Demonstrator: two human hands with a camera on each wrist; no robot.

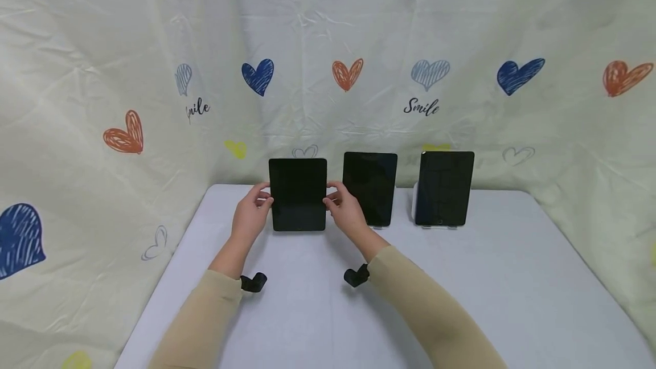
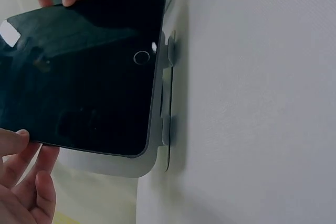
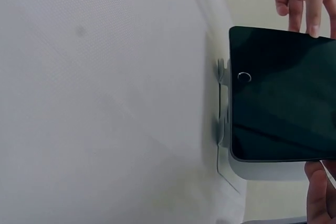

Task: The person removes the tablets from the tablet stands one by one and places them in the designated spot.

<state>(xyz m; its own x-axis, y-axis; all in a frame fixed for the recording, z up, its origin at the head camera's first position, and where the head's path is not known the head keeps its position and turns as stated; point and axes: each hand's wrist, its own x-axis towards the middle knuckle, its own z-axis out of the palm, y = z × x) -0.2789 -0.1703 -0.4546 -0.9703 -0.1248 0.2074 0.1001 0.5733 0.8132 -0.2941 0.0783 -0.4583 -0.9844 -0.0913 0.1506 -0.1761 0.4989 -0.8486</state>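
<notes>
A black tablet (image 1: 298, 195) stands upright between both hands, its dark screen and round home button facing me. At its left edge, my left hand (image 1: 249, 212) pinches it between thumb and fingers. My right hand (image 1: 347, 208) grips the opposite edge the same way. Directly behind the tablet, the left wrist view shows a pale stand (image 2: 142, 167) with two small lips along its bottom. The tablet's lower edge is close above those lips, with a narrow gap showing. Most of the stand is hidden by the tablet.
Two more black tablets lean on pale stands to the right: a middle one (image 1: 370, 187), partly behind my right hand, and a far right one (image 1: 444, 187). All are near the back of the white table (image 1: 512, 278). A heart-patterned curtain (image 1: 384, 33) hangs behind.
</notes>
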